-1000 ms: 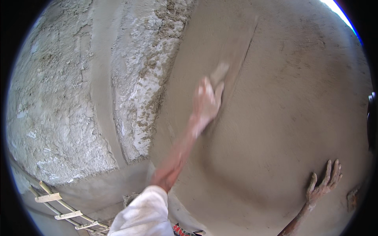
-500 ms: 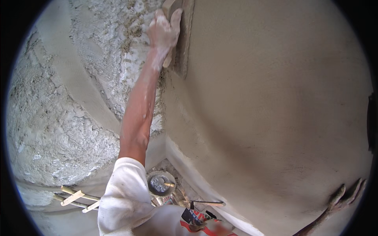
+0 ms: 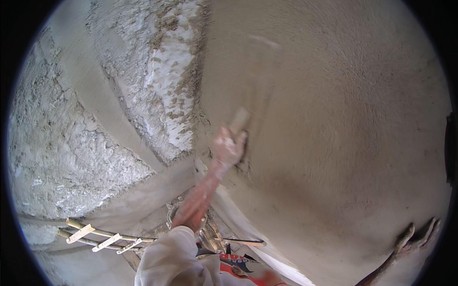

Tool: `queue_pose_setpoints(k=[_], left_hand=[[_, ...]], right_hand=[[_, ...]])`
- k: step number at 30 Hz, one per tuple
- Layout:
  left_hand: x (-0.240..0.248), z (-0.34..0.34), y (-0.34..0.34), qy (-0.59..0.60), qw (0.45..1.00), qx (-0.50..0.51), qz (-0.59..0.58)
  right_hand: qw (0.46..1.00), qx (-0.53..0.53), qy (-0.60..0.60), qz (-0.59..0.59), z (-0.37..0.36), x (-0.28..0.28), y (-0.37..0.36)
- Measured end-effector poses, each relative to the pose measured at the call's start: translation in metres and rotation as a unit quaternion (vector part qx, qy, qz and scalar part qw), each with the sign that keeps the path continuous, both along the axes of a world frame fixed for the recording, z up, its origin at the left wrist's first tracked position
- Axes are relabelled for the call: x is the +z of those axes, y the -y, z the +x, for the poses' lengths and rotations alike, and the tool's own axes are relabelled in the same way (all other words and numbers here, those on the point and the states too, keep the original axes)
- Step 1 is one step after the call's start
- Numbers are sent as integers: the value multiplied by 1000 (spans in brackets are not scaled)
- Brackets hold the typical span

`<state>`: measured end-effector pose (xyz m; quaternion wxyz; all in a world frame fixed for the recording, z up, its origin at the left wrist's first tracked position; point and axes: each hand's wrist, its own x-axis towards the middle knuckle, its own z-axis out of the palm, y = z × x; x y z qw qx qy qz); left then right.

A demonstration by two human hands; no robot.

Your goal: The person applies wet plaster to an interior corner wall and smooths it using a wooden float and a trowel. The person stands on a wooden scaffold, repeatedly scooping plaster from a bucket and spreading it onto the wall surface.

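Note:
My left hand (image 3: 230, 147) is closed around the handle of a long plastering float (image 3: 260, 90), whose blade is smeared by motion. The float lies against a smooth, damp-looking plastered wall (image 3: 343, 119), a little right of its rough left edge. White and grey plaster coats my left hand and forearm. At the lower right, my right hand (image 3: 415, 240) rests on the same wall with its fingers stretched out and spread, holding nothing.
Left of the smooth area is rough, lumpy wall (image 3: 86, 167), crossed by a smoother band (image 3: 102, 100). A wooden ladder (image 3: 105, 240) stands at the lower left. Below, my forearm mostly hides a bucket (image 3: 171, 215) near a narrow pale ledge (image 3: 238, 214).
My left hand has come down and to the right with the float, from the wall's upper left edge onto the smooth plaster. My right hand has stayed in place.

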<state>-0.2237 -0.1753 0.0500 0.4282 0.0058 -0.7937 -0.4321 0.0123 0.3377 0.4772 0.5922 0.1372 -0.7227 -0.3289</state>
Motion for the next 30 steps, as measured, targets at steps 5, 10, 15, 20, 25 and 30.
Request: queue_pose_setpoints(k=[5,10,15,20,25,30], left_hand=[[172,-2,-40,-193,974,55,-103],[334,-66,85,-50,972,123,-196],[307,-108,144,-117,966,223,-54],[149,-76,114,-26,997,73,26],[81,21,-25,184,974,-53,123],[102,76,-173,-192,981,-13,-4]], right_hand=[[999,-26,-15,14,1,1,-2],[999,-21,-17,22,4,4,-4],[1000,-6,6,15,0,2,-7],[1000,17,-2,5,-4,4,-5],[1000,10,-6,29,1,9,-11],[997,30,9,77,-7,5,-17]])
